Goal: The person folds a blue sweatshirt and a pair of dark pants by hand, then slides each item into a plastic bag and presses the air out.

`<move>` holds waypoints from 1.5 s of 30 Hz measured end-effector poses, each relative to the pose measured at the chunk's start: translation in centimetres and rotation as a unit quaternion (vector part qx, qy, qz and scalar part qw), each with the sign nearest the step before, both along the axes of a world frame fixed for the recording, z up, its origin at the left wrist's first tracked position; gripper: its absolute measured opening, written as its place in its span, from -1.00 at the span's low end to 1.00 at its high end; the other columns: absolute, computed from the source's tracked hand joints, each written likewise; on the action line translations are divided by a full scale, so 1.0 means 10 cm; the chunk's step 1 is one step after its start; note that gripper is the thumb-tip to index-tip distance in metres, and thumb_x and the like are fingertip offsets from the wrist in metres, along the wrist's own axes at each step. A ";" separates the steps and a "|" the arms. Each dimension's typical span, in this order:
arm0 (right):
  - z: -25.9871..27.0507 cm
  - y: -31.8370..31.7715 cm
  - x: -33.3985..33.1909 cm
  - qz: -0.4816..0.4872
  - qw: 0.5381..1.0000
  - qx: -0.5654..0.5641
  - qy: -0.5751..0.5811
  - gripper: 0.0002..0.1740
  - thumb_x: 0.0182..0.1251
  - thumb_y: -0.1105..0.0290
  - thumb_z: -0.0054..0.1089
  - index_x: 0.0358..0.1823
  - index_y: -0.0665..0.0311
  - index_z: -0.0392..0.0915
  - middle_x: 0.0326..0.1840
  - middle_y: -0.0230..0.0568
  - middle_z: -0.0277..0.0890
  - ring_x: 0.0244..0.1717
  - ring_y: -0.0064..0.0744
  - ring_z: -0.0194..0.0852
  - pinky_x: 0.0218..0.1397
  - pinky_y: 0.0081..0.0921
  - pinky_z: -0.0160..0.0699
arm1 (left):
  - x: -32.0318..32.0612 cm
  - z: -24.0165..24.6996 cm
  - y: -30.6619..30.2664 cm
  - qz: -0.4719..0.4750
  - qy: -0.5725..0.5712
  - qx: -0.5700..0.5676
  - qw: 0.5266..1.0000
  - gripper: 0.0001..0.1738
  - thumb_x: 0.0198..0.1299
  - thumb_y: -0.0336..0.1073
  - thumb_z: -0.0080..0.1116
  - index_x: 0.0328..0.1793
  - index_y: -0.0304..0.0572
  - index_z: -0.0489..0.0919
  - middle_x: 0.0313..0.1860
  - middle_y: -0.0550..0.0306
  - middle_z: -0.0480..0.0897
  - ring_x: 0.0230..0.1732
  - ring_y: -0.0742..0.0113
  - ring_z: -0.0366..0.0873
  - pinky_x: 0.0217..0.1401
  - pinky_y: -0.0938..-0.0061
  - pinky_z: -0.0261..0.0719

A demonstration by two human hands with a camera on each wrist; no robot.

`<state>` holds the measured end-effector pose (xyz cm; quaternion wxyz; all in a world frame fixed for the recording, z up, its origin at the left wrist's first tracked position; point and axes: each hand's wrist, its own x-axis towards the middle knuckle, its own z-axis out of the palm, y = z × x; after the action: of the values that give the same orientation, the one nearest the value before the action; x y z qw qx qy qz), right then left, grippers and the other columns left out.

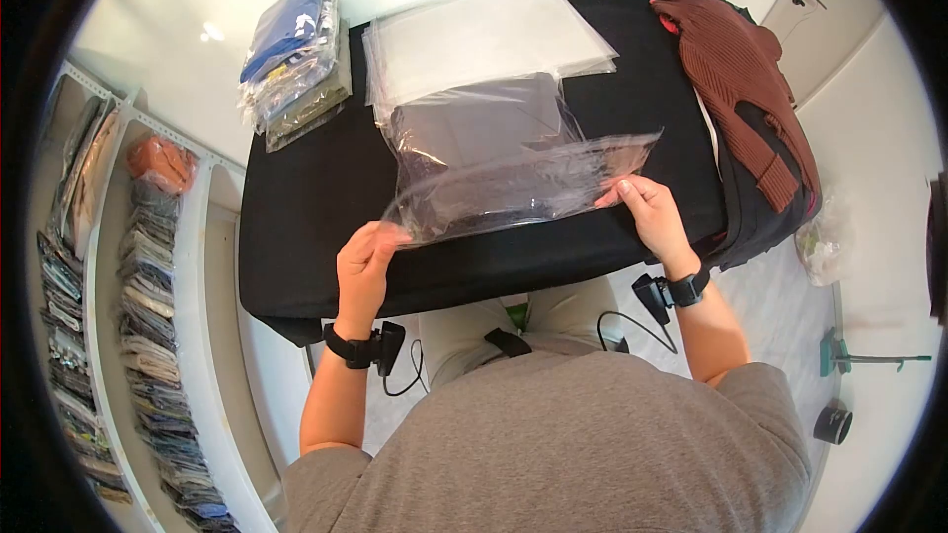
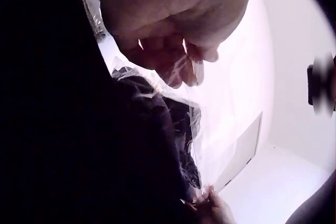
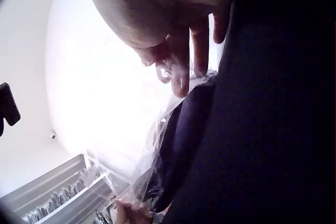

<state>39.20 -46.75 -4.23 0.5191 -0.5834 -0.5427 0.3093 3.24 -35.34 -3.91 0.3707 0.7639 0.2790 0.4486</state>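
A clear plastic bag [image 1: 533,192] with a dark folded garment [image 1: 484,123] in it lies near the front of the black-covered table [image 1: 296,207]. My left hand [image 1: 363,262] pinches the near left corner of the bag's open edge. At the right end, my right hand [image 1: 652,217] pinches that same edge between thumb and fingers. The film is stretched between both hands and bows up off the cloth. In the left wrist view, the thumb and fingertips [image 2: 181,77] meet on the film. Clear film [image 3: 144,174] runs down from the right fingers in the right wrist view.
Behind the garment lies a stack of flat clear bags [image 1: 474,39]. Packaged folded clothes [image 1: 296,49] are piled at the back left. A brown ribbed sweater [image 1: 736,79] drapes over the right end. Shelves [image 1: 104,266] of bagged clothes stand at left.
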 end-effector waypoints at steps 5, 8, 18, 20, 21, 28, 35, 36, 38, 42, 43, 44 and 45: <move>-0.08 0.03 -0.21 -0.119 0.991 -0.011 0.060 -0.60 0.48 0.25 -0.07 -0.45 0.39 0.53 -0.57 -0.32 0.56 -0.48 -0.60 0.49 -0.32 -0.62 0.44 | 0.15 -0.12 -0.01 0.098 -0.117 -0.231 0.961 -0.60 0.40 -0.20 -0.04 -0.49 -0.27 0.50 -0.58 0.34 0.42 -0.52 0.61 0.28 -0.42 0.66 0.24; -0.12 0.09 -0.32 -0.182 0.981 -0.026 0.059 -0.60 0.47 0.25 -0.05 -0.52 0.36 0.47 -0.66 -0.40 0.44 -0.59 -0.64 0.37 -0.41 -0.63 0.33 | 0.25 -0.14 -0.02 0.159 -0.078 -0.230 0.957 -0.58 0.41 -0.18 -0.06 -0.53 -0.21 0.45 -0.65 0.42 0.30 -0.60 0.69 0.14 -0.55 0.67 0.08; 0.33 0.12 -0.95 -0.062 0.923 0.165 -0.342 -0.52 0.15 0.40 0.19 0.15 0.18 0.43 0.31 -0.07 0.29 0.38 -0.08 0.15 0.37 -0.09 0.09 | 0.31 -0.13 0.00 0.197 -0.067 -0.248 0.946 -0.58 0.38 -0.18 -0.03 -0.55 -0.21 0.43 -0.72 0.44 0.24 -0.67 0.69 0.10 -0.64 0.65 0.03; 0.37 0.23 -1.18 -0.033 0.895 0.119 -0.428 -0.53 0.21 0.28 0.18 0.19 0.08 0.43 0.31 -0.16 0.31 0.37 -0.12 0.17 0.37 -0.05 0.09 | 0.30 -0.13 0.00 0.192 -0.057 -0.234 0.951 -0.58 0.38 -0.18 -0.03 -0.55 -0.21 0.43 -0.72 0.44 0.24 -0.68 0.69 0.10 -0.64 0.66 0.03; 0.30 0.30 -1.20 -0.037 0.885 0.115 -0.449 -0.53 0.23 0.26 0.16 0.20 0.07 0.43 0.31 -0.16 0.31 0.37 -0.13 0.17 0.37 -0.06 0.09 | 0.27 -0.14 0.02 0.189 -0.042 -0.245 0.950 -0.60 0.37 -0.19 -0.01 -0.53 -0.23 0.46 -0.71 0.42 0.26 -0.67 0.66 0.13 -0.62 0.64 0.08; 0.17 0.46 -1.12 -0.055 0.873 0.102 -0.474 -0.54 0.27 0.25 0.12 0.22 0.04 0.43 0.31 -0.15 0.31 0.36 -0.15 0.18 0.37 -0.10 0.13 | 0.20 0.41 0.02 0.297 0.113 0.131 0.939 -0.79 0.25 -0.42 0.01 -0.02 -0.26 0.53 -0.11 0.02 0.56 -0.12 0.19 0.47 -0.02 0.39 0.41; 0.24 0.56 -0.90 -0.035 0.831 0.088 -0.548 -0.55 0.33 0.11 0.03 0.22 -0.01 0.43 0.34 -0.16 0.30 0.39 -0.12 0.15 0.38 0.01 0.06 | 0.70 0.56 0.25 -0.052 0.404 0.292 0.866 -0.45 0.24 -0.19 0.07 0.36 -0.13 0.34 0.41 -0.04 0.29 0.44 -0.04 0.16 0.41 0.07 0.14; 0.26 0.59 -0.81 -0.021 0.823 0.103 -0.558 -0.54 0.32 0.10 0.04 0.23 -0.05 0.43 0.35 -0.18 0.29 0.40 -0.12 0.14 0.39 0.03 0.05 | 0.69 0.53 0.37 -0.065 0.431 0.316 0.843 -0.37 0.23 -0.08 0.07 0.40 -0.08 0.29 0.44 -0.04 0.23 0.47 -0.02 0.10 0.43 0.03 0.08; 0.27 0.61 -0.66 0.017 0.822 0.100 -0.561 -0.50 0.31 0.02 0.04 0.27 -0.13 0.40 0.40 -0.23 0.23 0.44 -0.12 0.09 0.40 0.07 0.01 | 0.66 0.47 0.51 -0.094 0.455 0.323 0.824 -0.23 0.18 0.16 0.05 0.46 -0.01 0.23 0.50 -0.03 0.14 0.52 -0.02 0.01 0.47 -0.05 -0.05; 0.14 0.65 -0.58 0.049 0.826 0.060 -0.558 -0.46 0.35 -0.03 -0.04 0.34 -0.14 0.32 0.48 -0.23 0.11 0.49 -0.10 0.00 0.42 0.09 -0.03 | 0.69 0.36 0.59 -0.112 0.458 0.278 0.837 -0.21 0.19 0.15 0.05 0.49 0.03 0.19 0.53 -0.02 0.06 0.54 -0.03 -0.06 0.48 -0.11 -0.11; 0.13 0.66 -0.57 0.051 0.826 0.061 -0.558 -0.46 0.35 -0.03 -0.04 0.34 -0.14 0.32 0.48 -0.23 0.11 0.49 -0.10 0.00 0.42 0.09 -0.03 | 0.69 0.35 0.60 -0.110 0.459 0.277 0.837 -0.21 0.19 0.15 0.05 0.49 0.03 0.19 0.53 -0.02 0.06 0.54 -0.03 -0.06 0.48 -0.11 -0.11; 0.13 0.66 -0.57 0.062 0.837 0.043 -0.542 -0.45 0.35 -0.02 -0.05 0.35 -0.14 0.31 0.48 -0.23 0.10 0.49 -0.10 -0.02 0.43 0.09 -0.06 | 0.69 0.35 0.62 -0.126 0.460 0.249 0.843 -0.22 0.19 0.15 0.05 0.49 0.04 0.18 0.54 -0.02 0.06 0.55 -0.04 -0.08 0.48 -0.12 -0.12; 0.13 0.68 -0.56 0.073 0.847 0.025 -0.526 -0.45 0.36 -0.02 -0.05 0.36 -0.15 0.30 0.49 -0.22 0.10 0.50 -0.09 -0.04 0.44 0.09 -0.08 | 0.69 0.35 0.64 -0.142 0.460 0.222 0.848 -0.22 0.20 0.14 0.05 0.49 0.05 0.17 0.54 -0.02 0.05 0.55 -0.04 -0.10 0.48 -0.14 -0.13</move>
<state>33.58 -39.97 -2.89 0.1462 -0.6040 -0.7832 -0.0204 10.17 -28.94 -0.38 0.0802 0.9759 0.1992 0.0386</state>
